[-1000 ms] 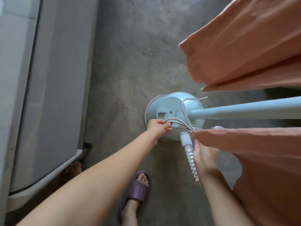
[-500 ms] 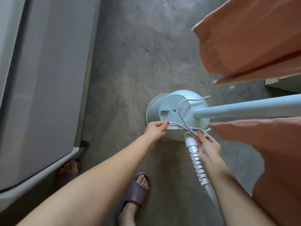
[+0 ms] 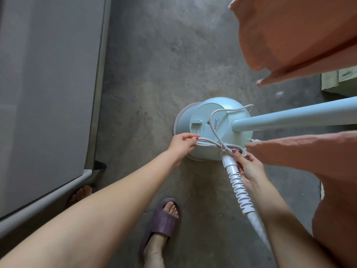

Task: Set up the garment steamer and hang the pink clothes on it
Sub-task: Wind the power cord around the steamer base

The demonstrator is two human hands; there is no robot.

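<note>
While both hands pinch its bundled cord, steamer base stands upright.

steamer base pale blue | cord white | clothes salmon-pink | slipper purple

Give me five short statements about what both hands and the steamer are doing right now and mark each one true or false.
1. The left hand pinches the bundled power cord. True.
2. The cord bundle hangs loose with no tie on it. False: a twist tie binds it.
3. The right hand is at the steam hose collar and the cord loops. True.
4. The steamer base stands on a carpet. False: it stands on a bare concrete floor.
5. The pole lies detached on the floor. False: it is seated in the base.
</note>
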